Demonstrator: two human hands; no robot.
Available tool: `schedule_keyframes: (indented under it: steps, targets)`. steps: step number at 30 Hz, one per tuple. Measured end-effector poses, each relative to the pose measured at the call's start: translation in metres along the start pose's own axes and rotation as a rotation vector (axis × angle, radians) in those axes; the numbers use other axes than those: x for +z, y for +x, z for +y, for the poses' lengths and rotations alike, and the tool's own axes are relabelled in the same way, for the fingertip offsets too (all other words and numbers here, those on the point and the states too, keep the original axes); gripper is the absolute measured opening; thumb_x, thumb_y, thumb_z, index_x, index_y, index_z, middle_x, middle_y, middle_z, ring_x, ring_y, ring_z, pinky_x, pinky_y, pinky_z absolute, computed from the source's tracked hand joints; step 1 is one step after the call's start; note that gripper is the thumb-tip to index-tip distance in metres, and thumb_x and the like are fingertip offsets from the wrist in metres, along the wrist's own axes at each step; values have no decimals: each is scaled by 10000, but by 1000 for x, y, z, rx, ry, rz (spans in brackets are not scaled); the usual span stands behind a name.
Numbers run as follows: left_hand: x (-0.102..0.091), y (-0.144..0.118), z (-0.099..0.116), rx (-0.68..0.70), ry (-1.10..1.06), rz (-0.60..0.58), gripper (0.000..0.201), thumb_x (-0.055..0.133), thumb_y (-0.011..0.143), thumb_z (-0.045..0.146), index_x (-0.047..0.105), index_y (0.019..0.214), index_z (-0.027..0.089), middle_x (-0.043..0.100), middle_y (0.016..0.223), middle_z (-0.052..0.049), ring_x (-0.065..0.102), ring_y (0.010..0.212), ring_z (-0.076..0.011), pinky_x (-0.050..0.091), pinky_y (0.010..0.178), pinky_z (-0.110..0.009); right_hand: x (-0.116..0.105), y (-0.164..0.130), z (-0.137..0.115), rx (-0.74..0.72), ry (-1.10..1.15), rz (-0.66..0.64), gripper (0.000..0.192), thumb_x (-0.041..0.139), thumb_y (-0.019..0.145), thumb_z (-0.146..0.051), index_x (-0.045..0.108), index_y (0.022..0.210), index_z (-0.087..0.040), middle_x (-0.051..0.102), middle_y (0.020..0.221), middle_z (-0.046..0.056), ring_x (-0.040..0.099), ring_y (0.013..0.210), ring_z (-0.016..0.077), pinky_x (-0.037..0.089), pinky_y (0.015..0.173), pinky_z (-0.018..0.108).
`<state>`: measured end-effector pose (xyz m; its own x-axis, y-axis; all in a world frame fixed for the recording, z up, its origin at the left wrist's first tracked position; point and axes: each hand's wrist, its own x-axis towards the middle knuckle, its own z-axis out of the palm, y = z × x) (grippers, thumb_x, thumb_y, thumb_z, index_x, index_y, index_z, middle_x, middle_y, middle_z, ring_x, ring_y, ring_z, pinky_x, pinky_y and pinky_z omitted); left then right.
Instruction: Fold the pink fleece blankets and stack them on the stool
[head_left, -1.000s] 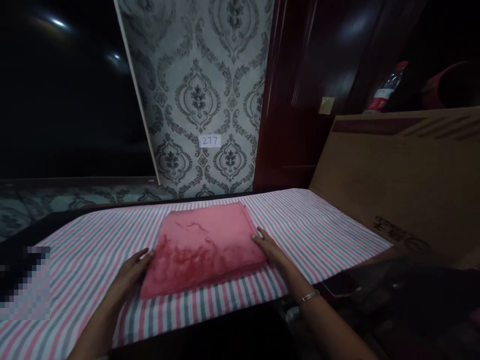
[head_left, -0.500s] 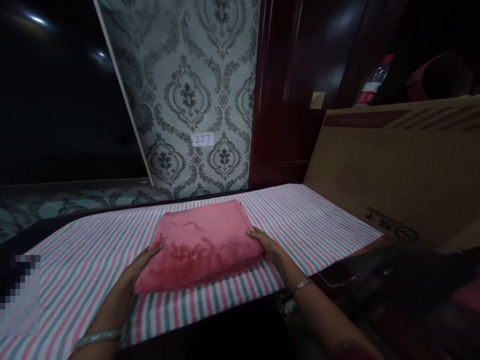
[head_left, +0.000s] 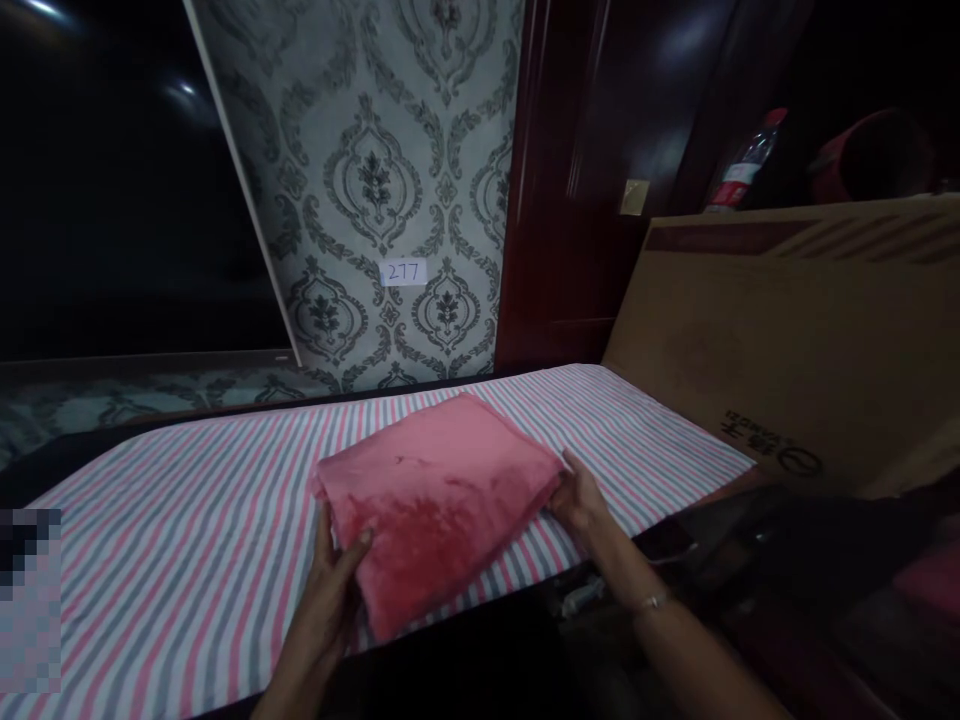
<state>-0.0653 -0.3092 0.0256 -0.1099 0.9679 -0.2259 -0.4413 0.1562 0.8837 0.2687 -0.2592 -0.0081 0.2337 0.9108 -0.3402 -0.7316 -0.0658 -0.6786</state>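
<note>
A folded pink fleece cloth [head_left: 435, 490] is held just above a table covered with a pink, grey and white striped sheet [head_left: 187, 540]. My left hand [head_left: 334, 580] grips the cloth's near left corner, thumb on top. My right hand [head_left: 581, 500] grips its right edge, fingers under the fold. The cloth is turned at an angle, with one corner pointing toward me over the table's front edge.
A large cardboard sheet [head_left: 795, 330] leans at the right end of the table. Patterned wallpaper with a small label reading 277 [head_left: 403, 272] stands behind. A dark wooden door [head_left: 592, 170] is at the back right, with a plastic bottle [head_left: 739, 165] beyond the cardboard.
Both hands have closed on the cloth's sides, lifted it off the sheet and rotated it so one corner points toward me. It lay flat and square before.
</note>
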Motion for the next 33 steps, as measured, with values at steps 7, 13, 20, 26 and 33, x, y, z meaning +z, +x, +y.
schedule_keyframes:
  steps: [7, 13, 20, 26, 33]
  targets:
    - [3, -15, -5, 10, 50, 31, 1031, 802, 745, 332, 172, 1545, 492, 408, 1575, 4, 537, 1324, -264, 482, 1056, -393, -11, -55, 81, 14, 126, -104, 260, 772, 730, -417, 654, 865, -228, 731, 768, 21, 690, 684, 189, 559, 691, 316]
    - [15, -45, -33, 75, 127, 43, 1020, 777, 761, 442, 126, 1543, 516, 346, 1605, 43, 465, 1389, -256, 501, 1034, -360, 24, -77, 110, 0, 94, -207, 515, 823, 684, -461, 670, 1108, -212, 759, 1039, 75, 707, 970, 279, 554, 839, 427]
    - [-29, -42, -48, 164, 222, 97, 752, 704, 743, 608, 512, 1401, 301, 735, 1048, -45, 716, 877, -235, 567, 674, -296, 17, -77, 95, -174, 17, -65, 541, 865, 518, -241, 686, 1027, -197, 771, 1001, 71, 724, 862, 278, 573, 819, 405]
    - [-40, 30, 19, 429, 537, 85, 575, 694, 649, 601, 676, 1047, 187, 713, 932, -56, 656, 913, -241, 520, 752, -300, -13, -80, 82, -85, -84, -75, 489, 851, 560, -285, 691, 1011, -189, 776, 954, 71, 731, 809, 269, 579, 795, 396]
    - [-1, 137, 50, 176, 811, -172, 542, 762, 468, 539, 710, 863, 172, 743, 1028, -136, 661, 1034, -335, 525, 845, -375, -3, -85, 84, -100, -52, -118, 591, 863, 640, -419, 662, 1149, -194, 754, 1081, 96, 719, 964, 296, 543, 909, 442]
